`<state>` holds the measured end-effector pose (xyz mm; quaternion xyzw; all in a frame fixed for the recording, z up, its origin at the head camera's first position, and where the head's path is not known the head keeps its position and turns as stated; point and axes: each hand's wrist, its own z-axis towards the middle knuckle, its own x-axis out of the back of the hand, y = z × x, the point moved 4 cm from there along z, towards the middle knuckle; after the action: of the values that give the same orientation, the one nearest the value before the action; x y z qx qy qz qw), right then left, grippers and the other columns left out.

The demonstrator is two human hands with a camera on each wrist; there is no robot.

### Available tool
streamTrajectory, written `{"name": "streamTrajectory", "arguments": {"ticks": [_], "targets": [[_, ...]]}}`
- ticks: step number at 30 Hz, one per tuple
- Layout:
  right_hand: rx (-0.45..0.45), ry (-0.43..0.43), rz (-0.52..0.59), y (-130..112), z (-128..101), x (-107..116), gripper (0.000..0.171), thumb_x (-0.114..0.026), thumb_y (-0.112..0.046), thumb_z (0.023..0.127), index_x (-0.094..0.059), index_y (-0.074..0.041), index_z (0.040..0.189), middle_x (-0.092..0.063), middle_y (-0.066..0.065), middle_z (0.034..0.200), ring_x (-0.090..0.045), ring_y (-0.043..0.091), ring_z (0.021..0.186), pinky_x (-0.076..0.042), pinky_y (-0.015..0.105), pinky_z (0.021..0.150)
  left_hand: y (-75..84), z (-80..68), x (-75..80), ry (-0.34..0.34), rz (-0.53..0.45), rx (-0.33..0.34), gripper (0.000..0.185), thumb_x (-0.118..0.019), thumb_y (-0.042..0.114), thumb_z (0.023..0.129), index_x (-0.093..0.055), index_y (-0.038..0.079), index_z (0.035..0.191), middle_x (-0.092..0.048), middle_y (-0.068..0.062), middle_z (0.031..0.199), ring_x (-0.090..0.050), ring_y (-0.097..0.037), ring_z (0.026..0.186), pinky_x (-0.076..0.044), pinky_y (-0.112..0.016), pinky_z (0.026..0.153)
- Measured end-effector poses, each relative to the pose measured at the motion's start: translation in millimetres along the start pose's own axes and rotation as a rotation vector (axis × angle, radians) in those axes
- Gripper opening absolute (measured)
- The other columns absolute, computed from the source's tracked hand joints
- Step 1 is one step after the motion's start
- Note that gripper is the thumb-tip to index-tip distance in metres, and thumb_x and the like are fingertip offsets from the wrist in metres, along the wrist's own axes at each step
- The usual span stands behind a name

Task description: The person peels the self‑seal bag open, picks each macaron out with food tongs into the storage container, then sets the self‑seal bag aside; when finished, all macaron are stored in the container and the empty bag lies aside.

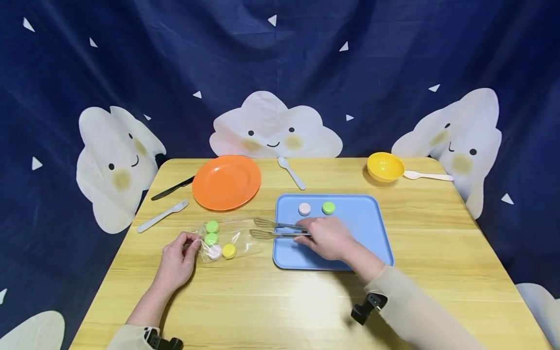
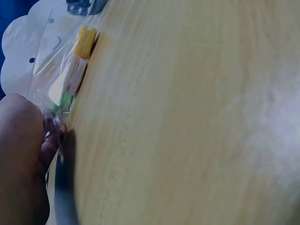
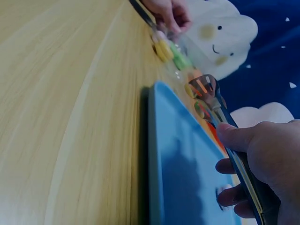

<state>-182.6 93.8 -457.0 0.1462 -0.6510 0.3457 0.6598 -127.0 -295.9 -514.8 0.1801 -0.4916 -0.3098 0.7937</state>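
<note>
left hand (image 1: pixel 177 260): pinches the near-left corner of the bag (image 1: pixel 227 238), fingers curled on the plastic; left wrist view shows the same pinch, blurred
right hand (image 1: pixel 325 238): over the tray's left part, fingers wrapped round the tongs (image 1: pixel 275 229)
tongs: metal, handles in the hand, two tips apart and pointing left, reaching past the tray edge to the bag's right end
bag: clear plastic, flat on the table between the hands, just left of the tray
in bag: two green macarons (image 1: pixel 212 232), one white (image 1: pixel 215 251), one yellow (image 1: pixel 229 251), bunched at the left end
tray (image 1: pixel 372 228): blue, centre-right of table; pink macaron (image 1: pixel 304 209) and green macaron (image 1: pixel 328 208) side by side near its far edge, apart from the hand
plate (image 1: pixel 226 182): orange, beyond the bag
knife (image 1: pixel 172 188): black, left of plate
fork (image 1: pixel 163 216): white, near-left of plate
spoon (image 1: pixel 291 172): white, between plate and tray's far edge
bowl (image 1: pixel 385 166): yellow, far right, second white spoon (image 1: pixel 428 176) just beside it
table (image 1: pixel 280 301): light wood
backdrop (image 1: pixel 280 73): dark blue cloth, white clouds
</note>
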Motion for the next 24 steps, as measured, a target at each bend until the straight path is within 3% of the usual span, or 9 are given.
{"name": "streamTrajectory", "arguments": {"ticks": [6,13,18,24], "targets": [[0.006,-0.046,0.034,-11.2,18.5,-11.1,0.033,-0.072,-0.045,0.101,-0.075,-0.019,0.121,-0.072,-0.01,0.101,-0.068,0.017,0.083,-0.055,0.044,0.07,-0.1,0.4,-1.7,-0.006,0.003,-0.007,0.01,-0.069,-0.005,0.099,-0.065,0.004,0.1,-0.072,-0.006,0.087,-0.061,-0.013,0.072,-0.045,-0.013,0.065],[0.02,-0.063,0.117,-17.8,30.6,-15.3,0.038,-0.069,-0.049,0.102,-0.074,-0.02,0.127,-0.076,-0.005,0.118,-0.071,0.017,0.107,-0.058,0.045,0.078,2.8,4.2,-3.2,-0.012,-0.004,-0.007,0.01,-0.069,-0.004,0.1,-0.066,0.005,0.1,-0.07,-0.004,0.085,-0.059,-0.013,0.07,-0.044,-0.014,0.064],[0.055,-0.096,0.18,-21.4,35.0,-18.1,0.037,-0.071,-0.046,0.101,-0.075,-0.019,0.125,-0.076,-0.004,0.115,-0.071,0.018,0.107,-0.057,0.044,0.08,2.4,4.2,-4.8,-0.019,-0.018,-0.002,0.003,-0.067,0.0,0.102,-0.066,0.002,0.101,-0.071,-0.006,0.089,-0.06,-0.013,0.072,-0.044,-0.014,0.065],[0.106,-0.168,0.186,-30.7,41.4,-24.1,0.045,-0.072,-0.047,0.101,-0.072,-0.015,0.132,-0.074,-0.003,0.122,-0.07,0.019,0.11,-0.056,0.043,0.09,-2.1,-0.7,-0.9,-0.006,-0.023,0.004,0.005,-0.067,-0.002,0.102,-0.066,0.002,0.1,-0.071,-0.005,0.089,-0.059,-0.012,0.071,-0.044,-0.014,0.064]]}}
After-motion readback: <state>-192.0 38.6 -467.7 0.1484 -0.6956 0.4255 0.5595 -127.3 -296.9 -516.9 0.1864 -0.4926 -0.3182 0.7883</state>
